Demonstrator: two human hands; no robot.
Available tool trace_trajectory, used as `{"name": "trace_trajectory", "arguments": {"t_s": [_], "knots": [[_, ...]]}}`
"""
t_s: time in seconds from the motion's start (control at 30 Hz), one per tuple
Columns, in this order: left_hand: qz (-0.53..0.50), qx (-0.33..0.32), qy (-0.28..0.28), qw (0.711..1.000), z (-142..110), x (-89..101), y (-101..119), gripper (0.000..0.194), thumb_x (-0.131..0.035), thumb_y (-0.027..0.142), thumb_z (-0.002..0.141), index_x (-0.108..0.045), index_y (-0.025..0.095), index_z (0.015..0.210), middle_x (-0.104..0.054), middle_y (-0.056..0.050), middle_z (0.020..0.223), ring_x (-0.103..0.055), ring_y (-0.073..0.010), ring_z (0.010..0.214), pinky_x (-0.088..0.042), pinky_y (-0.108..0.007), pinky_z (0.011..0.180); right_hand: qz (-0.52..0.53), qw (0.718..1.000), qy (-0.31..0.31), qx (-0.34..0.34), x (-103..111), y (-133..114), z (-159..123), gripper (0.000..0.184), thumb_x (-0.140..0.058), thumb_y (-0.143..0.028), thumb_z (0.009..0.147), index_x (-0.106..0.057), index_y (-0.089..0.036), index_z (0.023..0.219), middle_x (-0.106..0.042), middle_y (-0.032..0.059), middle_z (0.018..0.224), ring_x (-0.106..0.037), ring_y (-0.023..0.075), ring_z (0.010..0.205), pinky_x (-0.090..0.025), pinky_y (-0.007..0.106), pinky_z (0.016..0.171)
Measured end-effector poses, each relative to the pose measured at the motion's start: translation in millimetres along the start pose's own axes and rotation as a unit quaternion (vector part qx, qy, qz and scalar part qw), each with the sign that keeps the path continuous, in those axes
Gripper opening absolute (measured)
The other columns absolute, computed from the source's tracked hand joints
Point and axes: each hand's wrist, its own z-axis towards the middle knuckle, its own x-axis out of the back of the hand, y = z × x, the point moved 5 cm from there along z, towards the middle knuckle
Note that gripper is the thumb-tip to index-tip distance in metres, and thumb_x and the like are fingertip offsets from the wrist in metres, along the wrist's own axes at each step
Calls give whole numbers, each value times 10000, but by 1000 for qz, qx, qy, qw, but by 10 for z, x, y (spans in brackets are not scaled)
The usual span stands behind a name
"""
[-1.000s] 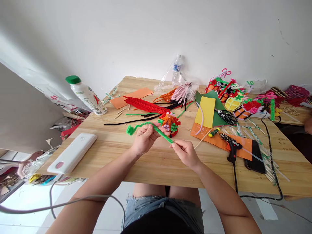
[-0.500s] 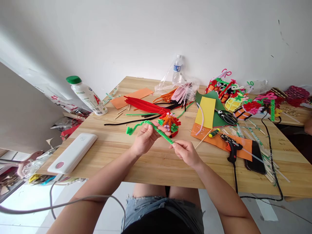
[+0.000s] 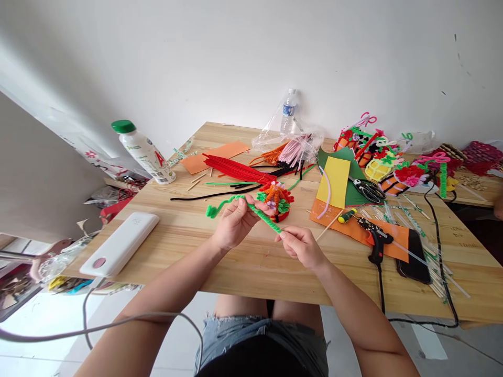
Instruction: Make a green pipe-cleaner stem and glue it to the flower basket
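A green pipe cleaner [image 3: 264, 217] stretches between both my hands above the wooden table [image 3: 243, 262]. My left hand [image 3: 234, 224] is closed round its middle, and the curled free end [image 3: 212, 210] sticks out to the left. My right hand [image 3: 299, 245] pinches the other end between thumb and fingers. Just behind my left hand sits a small pipe-cleaner flower craft [image 3: 276, 199] in orange, red and green.
Red [image 3: 236, 168], orange and pink pipe cleaners, coloured paper sheets [image 3: 335, 181], scissors [image 3: 367, 189], a screwdriver [image 3: 346, 214], a black glue gun [image 3: 375, 242] with cord, a phone [image 3: 417, 251], finished crafts [image 3: 387, 162], two bottles [image 3: 143, 153] and a white case [image 3: 120, 244] crowd the table.
The view has drifted slightly; both hands keep their hold on the green pipe cleaner with hardly any movement.
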Motion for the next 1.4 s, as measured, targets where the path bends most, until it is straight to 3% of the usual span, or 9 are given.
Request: {"name": "trace_trajectory", "arguments": {"t_s": [0.13,0.33,0.6,0.8,1.03,1.23,1.3,1.4], "knots": [[4,6,7,1000,1,-3,1,232,-644,365,863,-597,164,757,-732,-43,743,-717,-268,938,-516,-491,930,67,996,-29,-55,-18,44,1,328,-632,-471,764,-598,-147,722,-286,-117,423,-152,27,374,-104,186,360],[23,-12,-29,999,7,-9,-5,267,-732,396,783,-608,160,790,-736,-53,757,-716,-281,934,-534,-482,911,119,985,-65,-111,-42,85,-8,328,-636,-471,767,-569,-158,696,-257,-132,401,-113,17,345,-75,165,333],[4,10,-13,1000,9,12,-40,222,-707,341,817,-580,159,807,-718,-36,781,-719,-254,904,-536,-503,903,106,987,-72,-97,-48,52,-17,334,-601,-475,798,-585,-149,731,-261,-128,401,-119,25,345,-84,162,336],[16,-2,-25,1000,20,-10,-47,211,-754,324,771,-630,160,819,-664,-15,647,-706,-245,837,-547,-489,870,107,986,-82,-102,-63,68,-15,338,-593,-482,807,-583,-151,744,-268,-128,393,-110,26,340,-80,162,334],[20,0,-34,999,8,13,-89,252,-807,338,708,-684,147,816,-721,-67,900,-705,-219,822,-551,-447,859,140,978,-102,-113,-74,68,-26,332,-603,-477,797,-580,-153,733,-249,-134,393,-107,25,331,-73,154,316],[23,8,-46,999,-9,0,-99,276,-790,361,726,-717,155,894,-736,-98,933,-705,-242,842,-540,-459,870,151,971,-132,-129,-91,62,-34,312,-576,-477,810,-566,-168,768,-234,-142,388,-101,33,325,-82,157,308],[23,11,-47,999,-11,-2,-109,277,-778,359,741,-724,149,913,-738,-100,926,-705,-240,841,-539,-449,870,131,977,-123,-114,-86,61,-29,312,-576,-491,817,-554,-180,832,-255,-147,393,-114,35,325,-93,157,312],[20,5,-33,999,-7,13,-113,270,-790,350,729,-725,135,879,-739,-98,909,-704,-241,849,-540,-436,865,45,996,-58,-41,-41,35,-12,311,-641,-469,802,-517,-204,906,-343,-142,431,-208,37,341,-155,154,338]]}}
